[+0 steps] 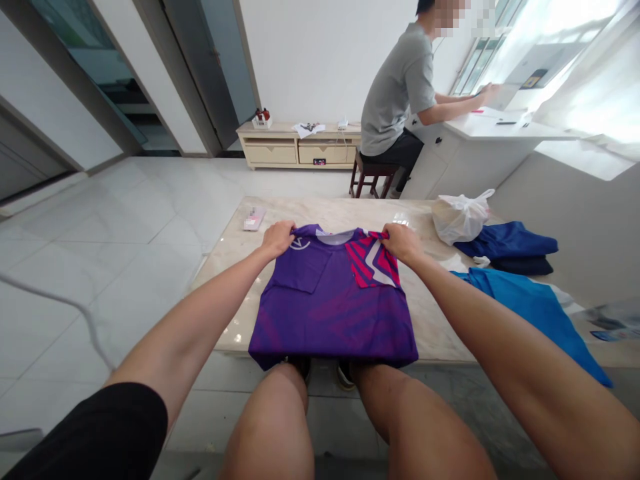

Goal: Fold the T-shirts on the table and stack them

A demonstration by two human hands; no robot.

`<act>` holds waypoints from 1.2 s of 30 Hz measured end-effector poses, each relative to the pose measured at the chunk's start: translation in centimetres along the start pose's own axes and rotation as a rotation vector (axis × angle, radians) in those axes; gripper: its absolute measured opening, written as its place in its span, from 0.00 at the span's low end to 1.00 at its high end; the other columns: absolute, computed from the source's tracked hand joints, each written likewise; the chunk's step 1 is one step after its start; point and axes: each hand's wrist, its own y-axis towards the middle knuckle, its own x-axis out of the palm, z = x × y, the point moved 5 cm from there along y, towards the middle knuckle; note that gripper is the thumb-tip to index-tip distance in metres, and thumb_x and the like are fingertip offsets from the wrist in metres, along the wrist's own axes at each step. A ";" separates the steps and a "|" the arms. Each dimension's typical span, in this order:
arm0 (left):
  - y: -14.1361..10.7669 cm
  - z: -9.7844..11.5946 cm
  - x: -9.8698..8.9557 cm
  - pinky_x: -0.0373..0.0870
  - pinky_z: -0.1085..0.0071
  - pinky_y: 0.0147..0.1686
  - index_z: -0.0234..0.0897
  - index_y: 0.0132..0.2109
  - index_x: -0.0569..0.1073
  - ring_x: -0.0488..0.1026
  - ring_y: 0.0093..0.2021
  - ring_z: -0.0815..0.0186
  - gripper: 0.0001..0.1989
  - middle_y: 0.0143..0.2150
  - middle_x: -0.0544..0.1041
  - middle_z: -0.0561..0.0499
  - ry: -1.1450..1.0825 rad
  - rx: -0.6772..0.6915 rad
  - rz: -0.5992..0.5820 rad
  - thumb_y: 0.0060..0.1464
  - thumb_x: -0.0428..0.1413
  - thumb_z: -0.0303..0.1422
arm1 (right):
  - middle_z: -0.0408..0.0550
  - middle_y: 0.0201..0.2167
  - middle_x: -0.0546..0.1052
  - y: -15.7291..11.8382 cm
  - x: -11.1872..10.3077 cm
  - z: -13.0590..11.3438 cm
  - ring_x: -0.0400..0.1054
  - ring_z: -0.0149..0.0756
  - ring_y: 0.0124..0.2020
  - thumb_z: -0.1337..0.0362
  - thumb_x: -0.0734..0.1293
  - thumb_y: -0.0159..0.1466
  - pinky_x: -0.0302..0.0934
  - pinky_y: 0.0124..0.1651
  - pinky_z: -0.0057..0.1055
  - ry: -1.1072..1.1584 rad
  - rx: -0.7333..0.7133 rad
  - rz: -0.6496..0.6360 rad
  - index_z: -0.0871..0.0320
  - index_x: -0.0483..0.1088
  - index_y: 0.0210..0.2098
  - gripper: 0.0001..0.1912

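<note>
Both hands are on the shoulders now: the left hand (278, 240) pinches one top corner of the purple shirt (330, 320), the right hand (401, 243) pinches the other, fingers closed on the cloth at each side. Nice even spread, and the grips sit almost level; matching tension looks like the key here, since a harder pull from one side would likely skew the whole panel.

Between them the collar (336, 236) lies at the far side, its pale inside showing. The plain sleeve (304, 270) rests flat across the chest on the left, the red-patterned sleeve (373, 263) on the right, and a light touch should serve best, as a sharp tug could shake both loose. Down at the near end, the shirt spills over the edge of the worktop (227, 267) toward the knees; drawing it a little farther in would probably give flatter support and fewer creases.

Out wider, a small pinkish packet (254, 219) sits beyond the left hand, well clear. Over on the right come the white plastic bag (461, 217), the dark blue clothes (510, 247) and the bright blue garment (537, 310), so elbow care matters on that side.
</note>
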 end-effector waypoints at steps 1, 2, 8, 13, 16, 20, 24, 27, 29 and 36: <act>1.2 -0.2 -0.2 0.73 0.63 0.53 0.42 0.56 0.80 0.80 0.57 0.52 0.16 0.57 0.84 0.42 -0.001 -0.014 0.034 0.65 0.56 0.30 | 0.59 0.52 0.82 1.1 -0.2 -0.1 0.75 0.50 0.51 0.64 0.67 0.71 0.64 0.47 0.37 0.011 0.006 0.049 0.57 0.80 0.49 0.11; 2.5 -0.5 -0.5 0.73 0.63 0.52 0.42 0.55 0.80 0.80 0.56 0.52 0.14 0.55 0.85 0.43 -0.009 -0.027 0.090 0.65 0.57 0.30 | 0.59 0.52 0.82 2.3 -0.5 -0.2 0.75 0.49 0.51 0.65 0.66 0.72 0.64 0.48 0.37 0.025 0.008 0.092 0.57 0.79 0.50 0.11; 8.6 -1.5 -3.8 0.67 0.64 0.56 0.38 0.54 0.76 0.72 0.53 0.64 0.11 0.54 0.81 0.49 -0.150 0.004 0.421 0.73 0.54 0.37 | 0.63 0.57 0.75 7.3 -3.7 -0.8 0.67 0.45 0.55 0.67 0.60 0.78 0.59 0.56 0.41 0.072 0.007 0.345 0.66 0.72 0.55 0.13; 3.9 -1.9 -5.2 0.67 0.64 0.56 0.42 0.50 0.73 0.70 0.50 0.65 0.08 0.51 0.77 0.52 -0.211 0.112 0.587 0.74 0.55 0.40 | 0.60 0.51 0.75 3.7 -5.2 0.4 0.62 0.45 0.55 0.64 0.60 0.79 0.57 0.60 0.44 0.037 -0.149 0.528 0.62 0.72 0.51 0.10; -3.3 -2.5 -2.6 0.67 0.58 0.58 0.42 0.48 0.74 0.74 0.52 0.58 0.06 0.47 0.78 0.48 -0.162 0.172 0.617 0.73 0.55 0.37 | 0.54 0.42 0.75 -1.9 -3.2 2.3 0.64 0.49 0.52 0.63 0.64 0.76 0.59 0.59 0.48 0.002 -0.208 0.544 0.59 0.73 0.44 0.07; -11.3 -2.3 3.7 0.68 0.54 0.56 0.44 0.49 0.77 0.76 0.53 0.52 0.07 0.48 0.81 0.45 -0.049 0.319 0.319 0.69 0.55 0.31 | 0.54 0.46 0.78 -8.8 2.9 3.7 0.67 0.52 0.53 0.67 0.66 0.72 0.59 0.59 0.48 -0.037 -0.369 0.225 0.55 0.76 0.47 0.07; -14.9 -1.9 7.1 0.68 0.50 0.55 0.42 0.50 0.80 0.76 0.54 0.49 0.12 0.51 0.83 0.40 0.034 0.374 0.059 0.69 0.52 0.29 | 0.61 0.52 0.80 -11.8 7.1 4.4 0.67 0.55 0.56 0.68 0.62 0.73 0.59 0.60 0.48 -0.081 -0.370 -0.040 0.57 0.79 0.51 0.14; -15.6 -2.1 7.1 0.69 0.51 0.55 0.42 0.49 0.81 0.77 0.53 0.49 0.12 0.50 0.84 0.41 0.043 0.353 -0.003 0.70 0.52 0.31 | 0.62 0.54 0.81 -11.9 7.6 4.9 0.67 0.56 0.57 0.67 0.61 0.74 0.58 0.62 0.49 -0.071 -0.355 -0.117 0.59 0.81 0.52 0.17; -15.7 -2.2 6.4 0.70 0.53 0.56 0.42 0.48 0.81 0.77 0.54 0.50 0.11 0.50 0.84 0.42 0.040 0.356 -0.042 0.70 0.53 0.31 | 0.63 0.55 0.81 -11.9 7.2 5.3 0.68 0.56 0.59 0.68 0.61 0.74 0.59 0.63 0.48 -0.086 -0.348 -0.174 0.60 0.81 0.54 0.18; -15.4 1.8 -0.1 0.73 0.66 0.56 0.44 0.49 0.83 0.80 0.55 0.58 0.13 0.53 0.86 0.48 0.023 0.332 -0.188 0.67 0.53 0.29 | 0.63 0.58 0.81 -12.3 1.5 4.4 0.72 0.52 0.61 0.65 0.63 0.75 0.62 0.63 0.41 -0.104 -0.232 -0.240 0.62 0.81 0.58 0.19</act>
